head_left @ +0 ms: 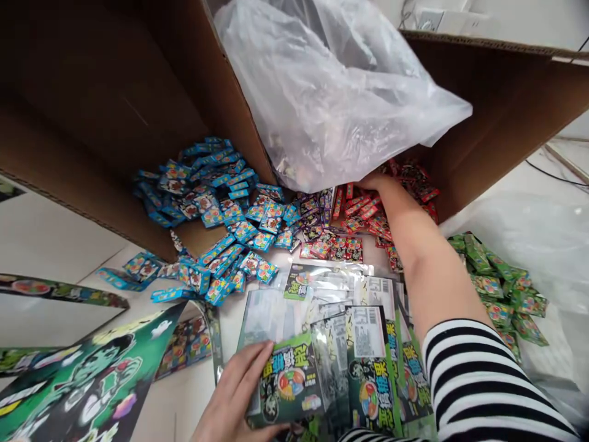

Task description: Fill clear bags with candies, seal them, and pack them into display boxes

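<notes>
My left hand (234,393) grips the left edge of a dark printed bag (289,380) with a green top, fingers along its upper corner and thumb low down. More printed plastic bags (368,380) overlap beside and behind it. My right arm, in a striped sleeve, stretches forward to a pile of small red packets (363,205). There my right hand (372,180) is partly covered by the hanging clear plastic bag (340,116), and its fingers are hidden. Small purple packets (315,212) lie just left of the red ones.
Blue packets (225,209) spill from an open cardboard box (202,73) at left. Another cardboard box (488,98) stands behind the red pile. Green packets (506,288) lie at right near clear plastic sheeting (543,245). A large green printed panel (87,380) leans at lower left.
</notes>
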Demonstrator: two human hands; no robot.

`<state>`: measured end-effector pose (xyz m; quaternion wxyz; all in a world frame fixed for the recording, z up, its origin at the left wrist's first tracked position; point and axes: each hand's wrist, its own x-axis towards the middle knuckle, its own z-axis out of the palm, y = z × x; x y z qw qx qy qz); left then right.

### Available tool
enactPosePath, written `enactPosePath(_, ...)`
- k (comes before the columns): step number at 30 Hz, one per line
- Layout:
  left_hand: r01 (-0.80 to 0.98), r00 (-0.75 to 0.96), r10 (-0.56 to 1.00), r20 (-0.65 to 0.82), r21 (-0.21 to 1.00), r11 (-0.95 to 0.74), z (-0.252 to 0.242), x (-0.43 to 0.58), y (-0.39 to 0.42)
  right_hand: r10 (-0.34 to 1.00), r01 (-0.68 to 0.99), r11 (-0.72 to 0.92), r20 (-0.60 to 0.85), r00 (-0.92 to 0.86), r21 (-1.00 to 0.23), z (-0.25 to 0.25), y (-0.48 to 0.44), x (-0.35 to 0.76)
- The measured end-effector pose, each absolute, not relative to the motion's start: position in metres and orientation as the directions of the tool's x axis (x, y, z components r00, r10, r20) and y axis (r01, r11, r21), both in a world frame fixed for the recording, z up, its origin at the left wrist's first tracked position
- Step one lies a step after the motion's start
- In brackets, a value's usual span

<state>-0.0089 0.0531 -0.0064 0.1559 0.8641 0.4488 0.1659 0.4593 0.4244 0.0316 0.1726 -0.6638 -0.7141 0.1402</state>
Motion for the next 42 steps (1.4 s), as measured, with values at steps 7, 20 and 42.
enactPosePath(7, 0.650, 0.620, 0.777, 0.108, 0.484, -0.586, 0.000, 0.007, 0.059, 0.979, 0.886, 0.056, -0.151, -0.141, -0.460, 0.030, 0.327, 0.436)
enactPosePath(20, 0.553, 0.674, 0.729, 0.118, 0.573, -0.604, 0.005, 0.007, 0.029, 0.995, 0.033, -0.063, -0.060, 0.081, -0.997, 0.069, 0.163, 0.395)
enactPosePath(42, 0.496, 0.617, 0.753, 0.229, 0.630, -0.598, -0.001, 0.001, -0.021, 0.955, 0.354, -0.217, -0.122, 0.271, -0.910, 0.035, -0.002, 0.344)
